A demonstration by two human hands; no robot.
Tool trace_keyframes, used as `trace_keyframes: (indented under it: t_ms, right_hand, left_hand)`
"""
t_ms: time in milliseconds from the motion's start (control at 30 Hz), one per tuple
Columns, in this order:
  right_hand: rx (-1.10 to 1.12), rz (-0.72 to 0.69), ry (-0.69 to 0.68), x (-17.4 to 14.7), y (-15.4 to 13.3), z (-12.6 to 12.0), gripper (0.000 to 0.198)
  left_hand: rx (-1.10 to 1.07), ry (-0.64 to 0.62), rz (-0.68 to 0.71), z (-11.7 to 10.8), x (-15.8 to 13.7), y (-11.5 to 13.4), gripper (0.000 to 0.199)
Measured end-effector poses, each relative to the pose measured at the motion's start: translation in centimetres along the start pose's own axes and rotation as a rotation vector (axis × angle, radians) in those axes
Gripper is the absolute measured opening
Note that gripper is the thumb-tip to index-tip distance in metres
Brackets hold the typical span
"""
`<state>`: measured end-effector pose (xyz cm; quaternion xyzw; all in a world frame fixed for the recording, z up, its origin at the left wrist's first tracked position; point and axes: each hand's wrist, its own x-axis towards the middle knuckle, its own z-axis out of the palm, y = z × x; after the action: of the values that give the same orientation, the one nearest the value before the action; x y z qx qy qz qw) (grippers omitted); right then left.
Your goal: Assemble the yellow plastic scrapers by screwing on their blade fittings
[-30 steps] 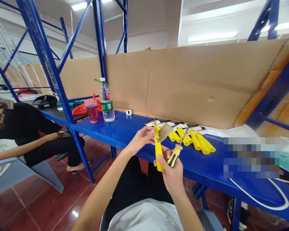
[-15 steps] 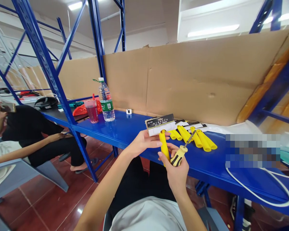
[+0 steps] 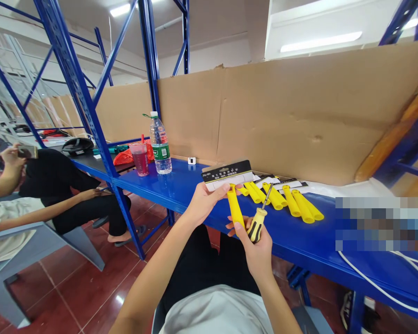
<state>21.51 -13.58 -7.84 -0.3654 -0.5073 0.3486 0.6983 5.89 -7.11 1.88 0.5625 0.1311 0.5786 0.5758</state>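
Over the front edge of the blue table (image 3: 183,185), the left hand (image 3: 202,203) pinches the upper end of a yellow handle (image 3: 235,208), where a black-and-white card (image 3: 226,175) sits; what the card covers is hidden. The right hand (image 3: 256,241) is closed around two things at once: the lower end of that handle, and a cream-and-black screwdriver (image 3: 256,225), its shaft pointing up toward the table's back. On the table, just beyond the hands and to their right, more yellow handles (image 3: 302,208) lie in a slanting row, with black-and-white cards at their far ends. Toward the table's left end stand a clear water bottle (image 3: 162,152) and, just beside it, a cup of red drink (image 3: 140,160). A small white device (image 3: 192,161) sits near the table's back edge, cardboard (image 3: 282,111) rises behind it, and a white cable (image 3: 372,283) loops at the right end.
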Motion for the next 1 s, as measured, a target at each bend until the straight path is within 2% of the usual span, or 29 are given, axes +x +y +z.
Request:
trace_keyframes:
  t_ms: [167, 267, 367, 433, 600, 733, 833, 1000]
  right_hand:
    - [0.055, -0.049, -0.025, -0.4, 0.4, 0.1, 0.041]
    - [-0.066, -0.121, 0.033, -0.4, 0.9, 0.1, 0.042]
    - [-0.241, -0.231, 0.104, -0.5, 0.9, 0.0, 0.038]
    - [-0.290, -0.264, 0.102, -0.6, 0.8, 0.1, 0.036]
    - [-0.264, -0.254, -0.031, -1.3, 0.7, 0.7, 0.034]
    - [-0.117, -0.129, -0.126, -2.0, 1.2, 1.3, 0.029]
    - [-0.038, -0.078, -0.180, -2.1, 1.4, 1.6, 0.028]
    - [-0.014, -0.087, -0.205, -2.0, 1.8, 1.7, 0.027]
  left_hand:
    - [-0.290, 0.125, -0.077, 0.0, 0.7, -0.7, 0.041]
    - [-0.524, 0.183, -0.169, 0.7, 0.7, -1.2, 0.025]
    - [-0.715, 0.176, -0.205, 1.3, 0.5, -1.4, 0.007]
    - [-0.771, 0.155, -0.198, 1.3, 0.4, -1.3, 0.007]
    - [-0.721, 0.120, -0.196, 0.0, 0.2, -0.8, 0.026]
    - [-0.651, 0.101, -0.188, -1.0, 0.2, -0.5, 0.034]
    - [-0.603, 0.078, -0.202, -1.5, 0.1, -0.7, 0.038]
    - [-0.581, 0.004, -0.255, -2.2, -0.1, -1.0, 0.037]
